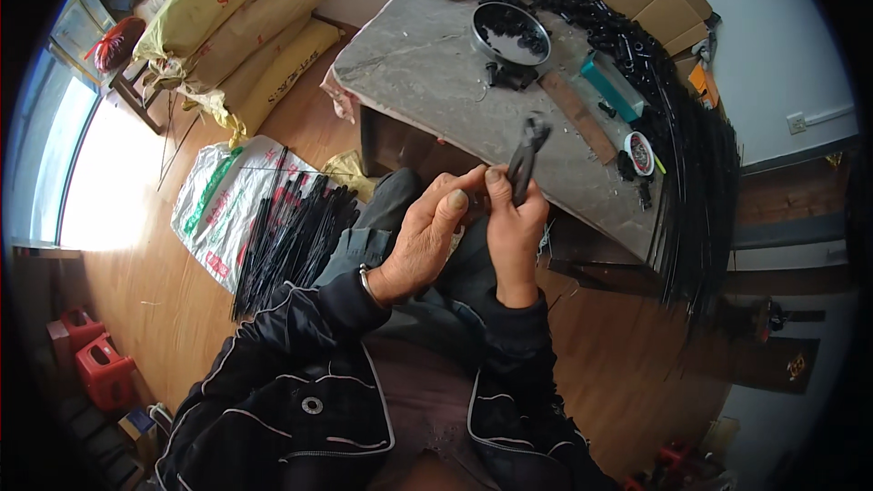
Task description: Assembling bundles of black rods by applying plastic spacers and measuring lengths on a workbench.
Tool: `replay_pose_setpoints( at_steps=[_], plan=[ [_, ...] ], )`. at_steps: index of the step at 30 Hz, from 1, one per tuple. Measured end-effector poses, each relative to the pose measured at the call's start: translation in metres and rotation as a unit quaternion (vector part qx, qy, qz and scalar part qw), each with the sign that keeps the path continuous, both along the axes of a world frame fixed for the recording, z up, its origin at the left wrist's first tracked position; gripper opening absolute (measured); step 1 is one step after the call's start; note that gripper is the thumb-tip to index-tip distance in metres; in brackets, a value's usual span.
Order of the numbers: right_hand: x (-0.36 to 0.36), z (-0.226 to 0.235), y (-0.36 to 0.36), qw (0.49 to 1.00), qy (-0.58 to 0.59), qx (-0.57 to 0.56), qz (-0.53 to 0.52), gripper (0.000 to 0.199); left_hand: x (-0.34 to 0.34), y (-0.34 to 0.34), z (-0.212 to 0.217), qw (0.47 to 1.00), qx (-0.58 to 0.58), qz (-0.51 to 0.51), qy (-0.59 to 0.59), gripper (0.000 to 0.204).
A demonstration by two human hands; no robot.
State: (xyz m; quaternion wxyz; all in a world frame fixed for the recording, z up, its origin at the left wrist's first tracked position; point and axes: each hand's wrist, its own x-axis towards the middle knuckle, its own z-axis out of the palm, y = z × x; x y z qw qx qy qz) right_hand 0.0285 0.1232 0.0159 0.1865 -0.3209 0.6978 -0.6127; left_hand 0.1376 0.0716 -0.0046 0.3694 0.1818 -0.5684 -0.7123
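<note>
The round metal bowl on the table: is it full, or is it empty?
Neither; it is partly filled. Small black pieces lie inside the bowl, but part of its pale inner surface shows bare.

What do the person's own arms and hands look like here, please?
The left hand and right hand are ungloved. A shiny bracelet circles the left wrist. The sleeves of the dark, pale-piped jacket end in snug, dark cuffs.

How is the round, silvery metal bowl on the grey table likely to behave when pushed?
The round, silvery metal bowl would probably slide rather than tip, since it looks wide and shallow. The small black pieces inside may shift, as nothing covers them. It might also catch on the black parts lying beside it.
</note>
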Motion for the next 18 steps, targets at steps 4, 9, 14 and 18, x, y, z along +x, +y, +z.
replay_pose_setpoints(
  at_steps=[4,9,14,18],
  plan=[
    [0.005,0.001,0.002,0.983,-0.174,-0.012,0.062,0.022,0.007,-0.016,-0.013,1.0,0.001,0.012,0.014,0.048],
    [0.026,0.001,-0.004,0.975,-0.2,-0.017,0.094,0.021,0.014,-0.02,-0.011,0.993,0.09,-0.045,0.059,0.049],
    [0.027,-0.002,-0.006,0.974,-0.199,-0.026,0.103,0.019,0.016,-0.02,-0.011,0.993,0.084,-0.038,0.068,0.048],
    [0.029,0.0,-0.006,0.976,-0.188,-0.02,0.107,0.018,0.016,-0.02,-0.011,0.995,0.069,-0.023,0.073,0.048]
  ],
)
